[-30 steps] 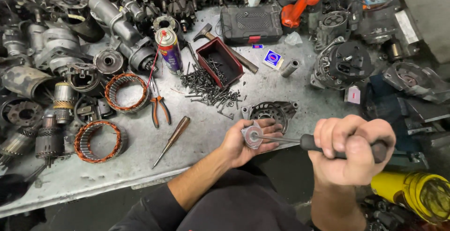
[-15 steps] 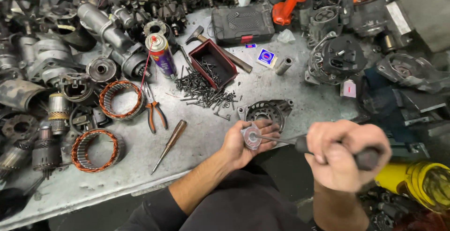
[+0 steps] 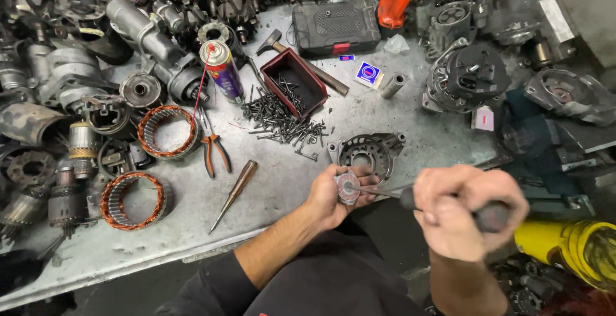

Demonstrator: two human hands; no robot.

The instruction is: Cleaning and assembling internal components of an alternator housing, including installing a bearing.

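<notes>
Left hand (image 3: 333, 195) cupped around a small round silvery metal part with a reddish rim (image 3: 348, 187), grip closed on it, held just off the near edge of the grey, scuffed metal bench (image 3: 269, 194). Right hand (image 3: 465, 210) clenched in a fist around the black handle of a slim screwdriver (image 3: 385, 193), shaft running leftward with its tip set against the centre of the round part. Just beyond the left hand, lying flat on the bench, a grey cast alternator end housing with a round central hole (image 3: 367, 153). Farther back, a dark red rectangular tray (image 3: 293, 80) with a heap of dark screws and nails (image 3: 282, 120) spilling out in front of it. Left of that, an upright spray can with a red cap and thin red straw (image 3: 221, 69), orange-handled pliers (image 3: 213, 149), and a brown-handled screwdriver (image 3: 234, 194) lying diagonally. Two copper-wound stator rings (image 3: 131, 199) near the left side, amid motor parts.
</notes>
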